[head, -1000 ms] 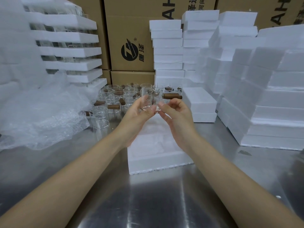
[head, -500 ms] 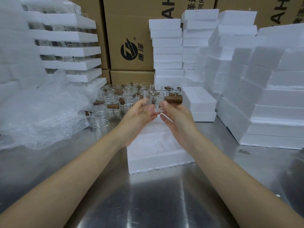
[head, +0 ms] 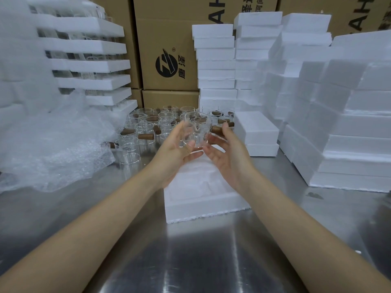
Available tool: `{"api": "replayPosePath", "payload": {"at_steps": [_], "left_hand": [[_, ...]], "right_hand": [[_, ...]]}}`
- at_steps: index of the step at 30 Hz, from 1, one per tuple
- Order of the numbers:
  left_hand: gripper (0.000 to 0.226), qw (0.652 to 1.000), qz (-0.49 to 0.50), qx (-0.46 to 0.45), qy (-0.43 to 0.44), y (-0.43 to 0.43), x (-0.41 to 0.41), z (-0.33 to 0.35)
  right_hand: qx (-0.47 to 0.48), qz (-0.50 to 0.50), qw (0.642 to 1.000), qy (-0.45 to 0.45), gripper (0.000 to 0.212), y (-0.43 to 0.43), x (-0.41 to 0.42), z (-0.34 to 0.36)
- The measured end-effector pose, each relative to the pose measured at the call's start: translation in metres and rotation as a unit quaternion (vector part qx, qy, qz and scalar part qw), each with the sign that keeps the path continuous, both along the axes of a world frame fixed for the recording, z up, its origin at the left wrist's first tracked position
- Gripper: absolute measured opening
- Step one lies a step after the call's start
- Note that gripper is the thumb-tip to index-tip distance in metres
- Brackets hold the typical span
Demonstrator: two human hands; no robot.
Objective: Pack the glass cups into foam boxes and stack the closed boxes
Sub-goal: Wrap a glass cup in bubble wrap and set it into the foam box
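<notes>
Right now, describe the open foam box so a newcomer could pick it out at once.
On the steel table, directly below the left hand and right hand holding a glass cup, lies a foam box. Unlike the closed boxes stacked right of it, this one lies open, its moulded hollows showing.

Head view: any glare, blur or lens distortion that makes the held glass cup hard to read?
Head view: broad glare streaks on the brushed steel table; the clear glass cup with a brown wooden handle looks softly smeared; the white foam box stacks lean and bow toward the frame edges, a wide-angle effect.
</notes>
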State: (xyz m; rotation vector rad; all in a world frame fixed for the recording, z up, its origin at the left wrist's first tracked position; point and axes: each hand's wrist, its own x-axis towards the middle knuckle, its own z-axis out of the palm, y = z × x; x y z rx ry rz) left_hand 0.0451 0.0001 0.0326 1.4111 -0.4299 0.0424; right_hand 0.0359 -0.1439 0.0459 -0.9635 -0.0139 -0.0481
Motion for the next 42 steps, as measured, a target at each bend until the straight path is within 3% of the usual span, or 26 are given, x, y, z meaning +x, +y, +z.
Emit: {"api": "replayPosePath", "payload": {"at_steps": [6,11,15,21,29,35,38,40,41,42], "left_hand": [[0.073,1.0,-0.001,0.009,-0.014,0.002,0.0,0.002],[0.067,0.999,-0.02,-0.039,-0.005,-0.001,0.002,0.004],[0.078,0.998,-0.036,-0.06,0.003,0.001,0.001,0.005],[0.081,1.0,-0.011,-0.027,-0.002,0.003,0.0,0.002],[0.086,0.999,-0.006,-0.047,0.01,0.002,0.003,0.0],[0.076,0.997,-0.025,-0.067,0.028,0.004,0.004,0.002],[0.052,0.998,0.053,0.037,0.005,0.015,0.002,0.016],[0.033,0.965,0.209,0.142,-0.066,0.033,0.004,0.027],[0.027,0.92,0.314,0.2,-0.122,0.046,0.006,0.031],[0.026,0.847,0.421,0.276,-0.173,0.062,0.008,0.034]], "right_hand": [[0.034,-0.044,0.998,-0.034,0.021,-0.001,0.0,0.0],[0.024,-0.046,0.998,-0.035,0.03,0.0,-0.003,0.001],[0.022,-0.059,0.997,-0.051,0.023,0.002,-0.003,0.002],[0.013,-0.073,0.996,-0.055,0.021,0.0,-0.002,0.002],[0.016,-0.09,0.993,-0.073,0.018,0.0,-0.003,0.002],[0.013,-0.112,0.992,-0.058,0.014,0.0,-0.004,0.002],[0.006,-0.12,0.991,-0.062,0.017,0.0,-0.006,0.003],[-0.009,-0.127,0.99,-0.058,0.016,0.001,-0.007,0.003],[-0.02,-0.129,0.99,-0.057,0.014,0.001,-0.008,0.003],[-0.029,-0.13,0.989,-0.058,0.012,0.002,-0.009,0.003]]}}
